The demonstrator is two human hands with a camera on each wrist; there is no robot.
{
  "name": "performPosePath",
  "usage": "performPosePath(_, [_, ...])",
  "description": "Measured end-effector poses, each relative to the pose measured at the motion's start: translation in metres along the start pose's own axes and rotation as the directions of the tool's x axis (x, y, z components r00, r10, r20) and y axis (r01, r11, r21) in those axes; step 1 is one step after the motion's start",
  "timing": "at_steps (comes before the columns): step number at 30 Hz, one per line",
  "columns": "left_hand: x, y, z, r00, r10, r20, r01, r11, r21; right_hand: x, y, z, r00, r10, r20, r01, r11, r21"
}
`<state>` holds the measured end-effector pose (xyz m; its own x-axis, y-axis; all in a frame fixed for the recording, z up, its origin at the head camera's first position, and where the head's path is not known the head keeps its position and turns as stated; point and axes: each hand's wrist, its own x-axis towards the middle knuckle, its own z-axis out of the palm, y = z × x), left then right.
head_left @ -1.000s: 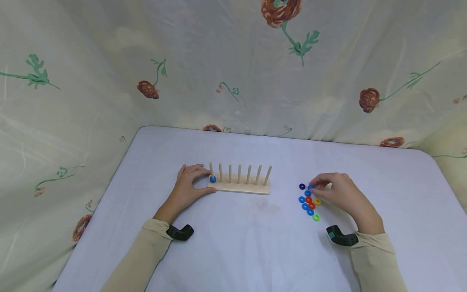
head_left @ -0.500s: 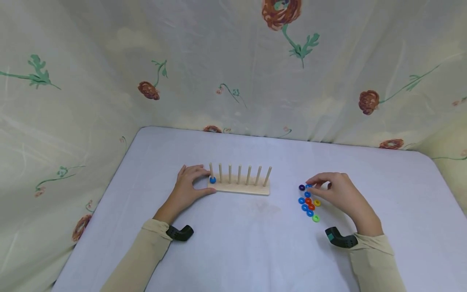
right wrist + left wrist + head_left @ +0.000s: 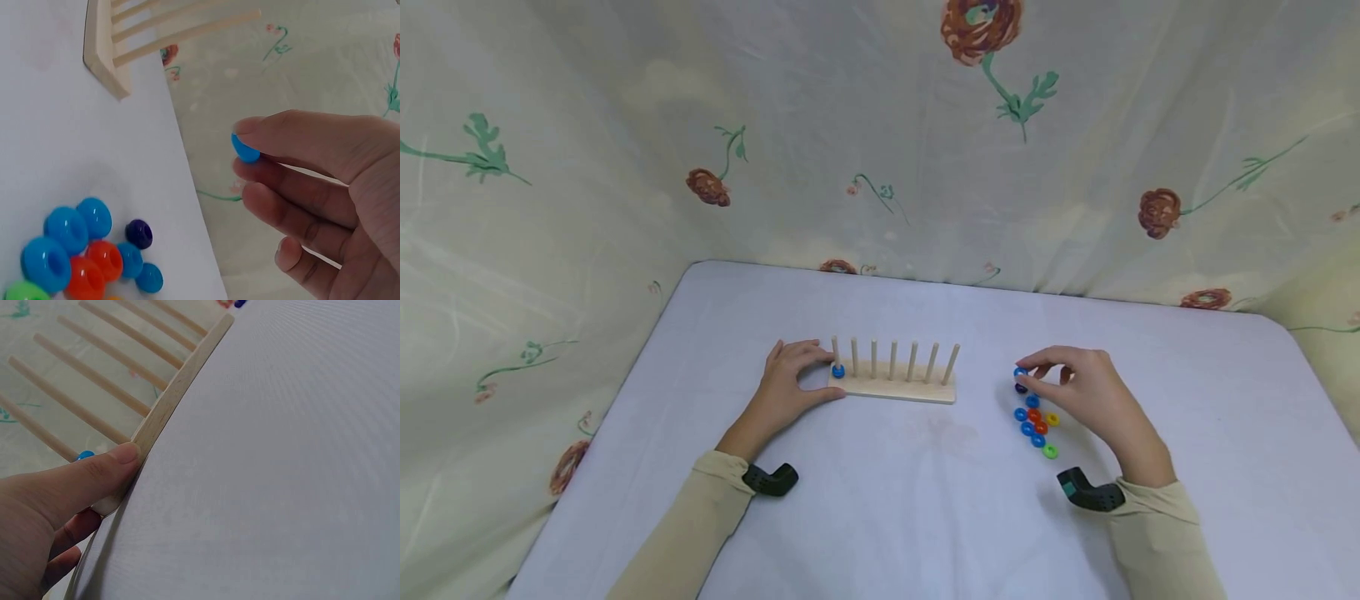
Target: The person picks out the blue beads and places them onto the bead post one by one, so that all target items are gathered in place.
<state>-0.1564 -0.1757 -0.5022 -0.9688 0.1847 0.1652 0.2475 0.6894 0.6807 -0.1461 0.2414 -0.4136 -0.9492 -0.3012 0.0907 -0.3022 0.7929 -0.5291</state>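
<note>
My left hand (image 3: 786,387) grips the left end of a wooden peg rack (image 3: 895,385), thumb along its front edge in the left wrist view. Several upright pegs stand on the rack. A blue ring (image 3: 838,372) sits low on the leftmost peg. My right hand (image 3: 1086,392) pinches another blue ring (image 3: 246,150) between thumb and index finger, lifted above the table beside the loose rings. Under it lies a dark purple ring (image 3: 139,234). Two red rings (image 3: 105,260), several blue rings (image 3: 66,230), a yellow ring (image 3: 1052,419) and a green ring (image 3: 1050,451) lie close together.
The table (image 3: 880,517) has a white cover. A flowered curtain (image 3: 805,100) hangs behind it and at its sides. A dark band device is on the left wrist (image 3: 771,480) and another on the right wrist (image 3: 1090,492).
My right hand has picked up a blue ring from the loose group, raised it and moved slightly left, now over the purple ring. My left hand stays on the rack.
</note>
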Motion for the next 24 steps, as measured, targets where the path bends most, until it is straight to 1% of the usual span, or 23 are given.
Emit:
performPosePath(5, [0.000,0.000,0.000,1.000,-0.008,0.007,0.008,1.000,0.004,0.004,-0.009,0.004,0.996,-0.061,-0.064,0.062,0.998,0.010])
performPosePath(10, [0.000,0.000,0.000,1.000,-0.006,0.004,0.006,1.000,0.004,0.011,-0.020,0.007,0.984,-0.119,-0.132,0.123,0.992,0.019])
performPosePath(20, [-0.001,0.000,0.000,1.000,-0.006,0.004,0.006,1.000,0.001,0.032,-0.046,0.015,0.964,-0.187,-0.191,0.203,0.977,0.065])
performPosePath(24, [0.000,0.000,-0.001,1.000,-0.005,0.005,0.005,1.000,-0.002,0.040,-0.058,0.017,0.948,-0.235,-0.216,0.259,0.962,0.090])
